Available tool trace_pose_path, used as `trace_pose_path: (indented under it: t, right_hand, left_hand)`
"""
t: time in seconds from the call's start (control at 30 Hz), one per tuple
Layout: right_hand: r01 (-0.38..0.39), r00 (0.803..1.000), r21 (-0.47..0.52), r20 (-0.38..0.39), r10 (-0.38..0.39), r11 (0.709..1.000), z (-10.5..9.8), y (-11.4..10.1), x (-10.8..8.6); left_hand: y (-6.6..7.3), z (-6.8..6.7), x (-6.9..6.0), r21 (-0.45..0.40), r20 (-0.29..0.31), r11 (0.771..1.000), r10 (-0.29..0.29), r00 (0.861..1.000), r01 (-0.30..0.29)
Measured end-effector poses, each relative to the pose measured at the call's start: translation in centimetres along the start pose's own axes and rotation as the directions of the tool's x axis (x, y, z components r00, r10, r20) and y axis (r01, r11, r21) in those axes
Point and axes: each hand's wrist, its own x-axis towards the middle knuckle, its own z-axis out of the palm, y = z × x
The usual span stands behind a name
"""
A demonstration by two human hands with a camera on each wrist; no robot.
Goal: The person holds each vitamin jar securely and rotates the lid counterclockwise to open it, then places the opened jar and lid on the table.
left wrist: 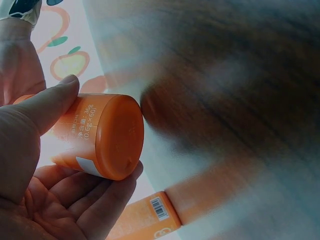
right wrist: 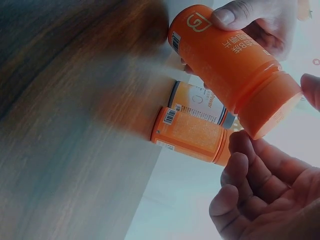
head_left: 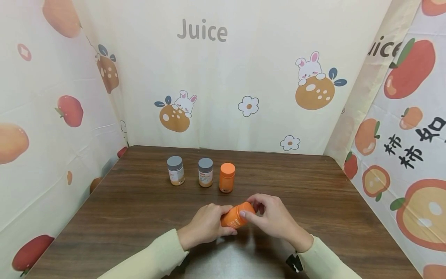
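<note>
Orange bottle point(head_left: 231, 221) tilted over desk point(head_left: 139, 217); left hand point(head_left: 208, 223) wrapped round its body, right hand point(head_left: 273, 217) pinching cap point(head_left: 246, 206) between thumb and fingertips; probably light, stiff, slightly slippery; best held mid-body

The left hand point(head_left: 206, 225) holds an orange bottle point(head_left: 231, 219) on a slant. The right hand point(head_left: 273, 217) pinches its lid point(head_left: 247, 208). Behind them, a gray-topped jar point(head_left: 176, 176), a second jar point(head_left: 206, 178) and another orange bottle point(head_left: 227, 183) stand on the brown table point(head_left: 132, 209).
</note>
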Motion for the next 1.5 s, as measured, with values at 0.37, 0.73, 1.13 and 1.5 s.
trace_pose_path:
  t: [0.37,0.73,1.13,1.5]
  right_hand:
    - [0.020,1.000,0.031,0.019,-0.021,0.999,-0.04,0.13,0.13]
    - [0.127,0.992,0.020,0.006,-0.127,0.992,-0.11,0.26,-0.11]
    - [0.225,0.974,0.021,0.011,-0.225,0.974,-0.21,0.38,-0.28]
    - [0.322,0.947,0.049,-0.004,-0.322,0.946,-0.18,0.40,-0.35]
  left_hand:
    - [0.04,-0.02,0.01,0.010,-0.001,1.000,0.000,1.000,0.000]
    - [0.06,-0.06,-0.03,0.019,-0.002,1.000,0.001,1.000,-0.001]
    - [0.12,0.03,-0.04,0.039,-0.004,0.999,0.004,1.000,-0.004]
    - [0.15,0.01,-0.01,0.032,-0.004,0.999,0.005,1.000,-0.005]
